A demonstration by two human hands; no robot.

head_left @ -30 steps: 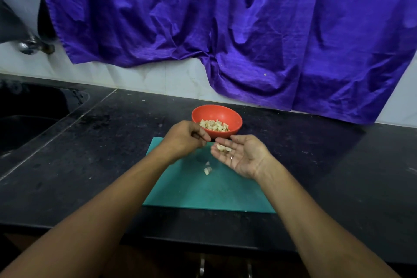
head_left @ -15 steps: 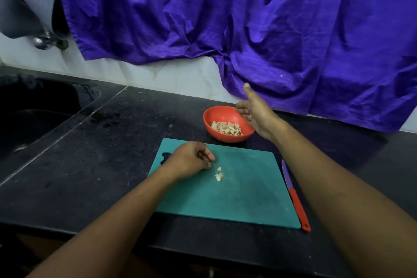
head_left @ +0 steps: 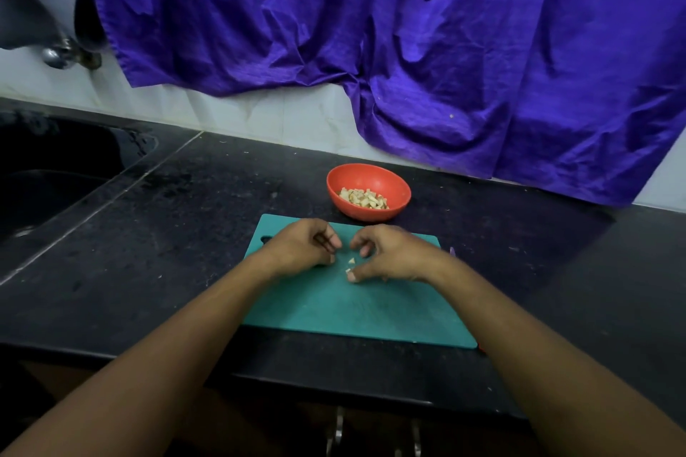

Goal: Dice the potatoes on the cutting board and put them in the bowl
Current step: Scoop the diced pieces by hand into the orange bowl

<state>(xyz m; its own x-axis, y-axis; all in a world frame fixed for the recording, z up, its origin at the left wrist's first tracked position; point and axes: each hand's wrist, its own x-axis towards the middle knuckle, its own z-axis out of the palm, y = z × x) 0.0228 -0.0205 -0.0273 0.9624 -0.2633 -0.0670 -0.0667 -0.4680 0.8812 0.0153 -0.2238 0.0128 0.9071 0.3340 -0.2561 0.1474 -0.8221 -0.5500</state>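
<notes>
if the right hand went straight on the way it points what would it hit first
Probably the loose potato piece just ahead of it, then the left hand; depth is hard to judge.

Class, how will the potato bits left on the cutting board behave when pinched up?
Probably light: each potato bit is tiny beside the fingers. Likely rigid, unlikely to roll: angular cut shape. Possibly slippery on the smooth cutting board.

Count: one cutting board (head_left: pixel 356 312) at the worktop's (head_left: pixel 178 234) front edge, one bowl (head_left: pixel 393 185) behind it, potato dice (head_left: pixel 363 198) inside uncountable, at least two loose pieces (head_left: pixel 351 261) on board, left hand (head_left: pixel 297 246) and right hand (head_left: pixel 395 254).
</notes>
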